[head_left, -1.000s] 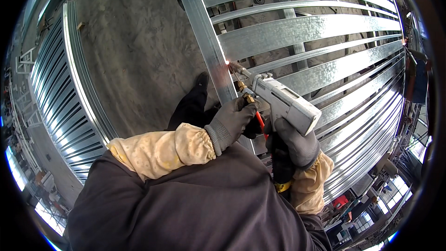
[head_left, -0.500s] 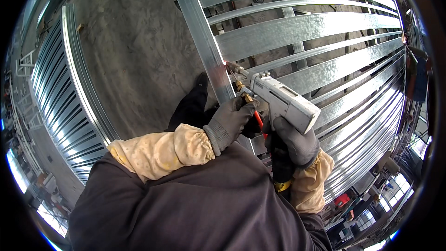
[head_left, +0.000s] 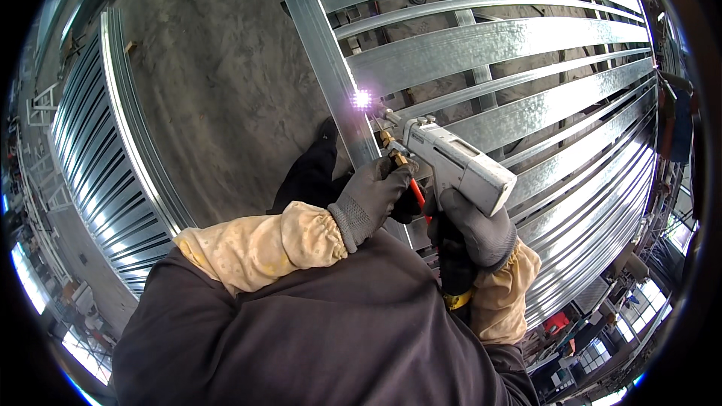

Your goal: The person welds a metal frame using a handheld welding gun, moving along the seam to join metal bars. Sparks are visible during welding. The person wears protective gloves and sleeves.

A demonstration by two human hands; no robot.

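My right hand (head_left: 478,231), in a grey glove, is closed round the handle of a white and grey welding gun (head_left: 460,165). The gun's nozzle points left at the joint between a galvanized steel side rail (head_left: 320,49) and the crosswise slats. A bright violet-white flash (head_left: 362,98) glows at that spot and hides the metal under it. My gloved left hand (head_left: 374,194) pinches a brass wire-feed fitting (head_left: 398,156) just below the nozzle. From the fitting a red hose (head_left: 418,194) runs down between my hands.
Parallel galvanized slats (head_left: 466,45) fill the right side, with crossing supports beneath. At the left lies another slatted steel panel (head_left: 98,173) on the grey concrete floor (head_left: 203,68). My dark shoe (head_left: 326,131) stands beside the rail. Workshop clutter and windows line the lower right.
The small red-orange glow at the joint has become a bright violet-white flash. The gun has shifted very slightly left and up; both hands keep their grip.
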